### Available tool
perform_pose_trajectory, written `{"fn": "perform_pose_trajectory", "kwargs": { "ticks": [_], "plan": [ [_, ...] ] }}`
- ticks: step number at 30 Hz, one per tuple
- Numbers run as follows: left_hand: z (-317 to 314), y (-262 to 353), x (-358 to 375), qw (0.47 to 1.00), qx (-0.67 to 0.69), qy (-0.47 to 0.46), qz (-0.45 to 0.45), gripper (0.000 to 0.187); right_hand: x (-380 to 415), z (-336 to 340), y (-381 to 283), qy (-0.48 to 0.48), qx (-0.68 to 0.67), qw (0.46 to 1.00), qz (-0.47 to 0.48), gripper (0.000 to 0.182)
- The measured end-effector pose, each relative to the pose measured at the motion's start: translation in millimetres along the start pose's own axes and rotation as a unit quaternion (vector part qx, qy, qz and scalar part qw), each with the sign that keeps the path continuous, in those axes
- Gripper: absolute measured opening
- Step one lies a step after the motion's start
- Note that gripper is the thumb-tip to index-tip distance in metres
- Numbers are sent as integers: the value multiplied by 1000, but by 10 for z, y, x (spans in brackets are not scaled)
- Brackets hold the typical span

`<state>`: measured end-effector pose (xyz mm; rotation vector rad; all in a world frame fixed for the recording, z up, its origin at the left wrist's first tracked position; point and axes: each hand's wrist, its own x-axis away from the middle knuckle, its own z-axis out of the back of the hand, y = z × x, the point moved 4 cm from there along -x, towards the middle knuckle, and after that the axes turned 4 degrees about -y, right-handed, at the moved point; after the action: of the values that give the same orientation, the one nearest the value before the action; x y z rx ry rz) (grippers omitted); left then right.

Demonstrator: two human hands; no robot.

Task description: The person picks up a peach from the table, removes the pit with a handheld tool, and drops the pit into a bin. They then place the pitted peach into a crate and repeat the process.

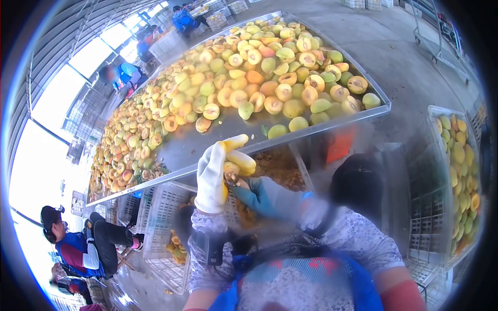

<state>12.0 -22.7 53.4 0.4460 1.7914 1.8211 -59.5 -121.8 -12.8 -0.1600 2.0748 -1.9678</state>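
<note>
My left hand, in a white glove with yellow fingers, is closed around an apricot half just off the near edge of the metal table. The cut side with its brown pit area faces my right hand. In a blue-teal glove, my right hand is closed with its fingertips at the fruit's lower side. Whatever those fingers grip is too small and hidden to make out. Many apricots, whole and halved, yellow, green and blushed, cover the table above both hands.
The metal table has a raised rim. Below it stand a white crate and a bin of brownish scraps. A crate of apricots is at right. A seated person is at lower left; others sit further back.
</note>
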Motion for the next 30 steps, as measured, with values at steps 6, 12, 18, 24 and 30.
{"fn": "perform_pose_trajectory", "kwargs": {
  "ticks": [6,12,18,24,30],
  "plan": [
    [-74,-121,19,990,111,80,-29,60,43,-60,16,-95,-135,982,-96,48],
    [-19,-296,-25,944,326,-53,-20,57,113,-94,31,-178,-324,918,-141,51],
    [-80,-186,20,989,137,61,5,58,-39,-78,213,-96,-91,986,-106,47],
    [-1,-269,-8,961,267,-29,-61,53,18,-198,245,-202,-248,934,-158,60],
    [755,-169,108,934,292,206,-20,56,45,73,531,-12,407,912,-48,46]
  ]
}}
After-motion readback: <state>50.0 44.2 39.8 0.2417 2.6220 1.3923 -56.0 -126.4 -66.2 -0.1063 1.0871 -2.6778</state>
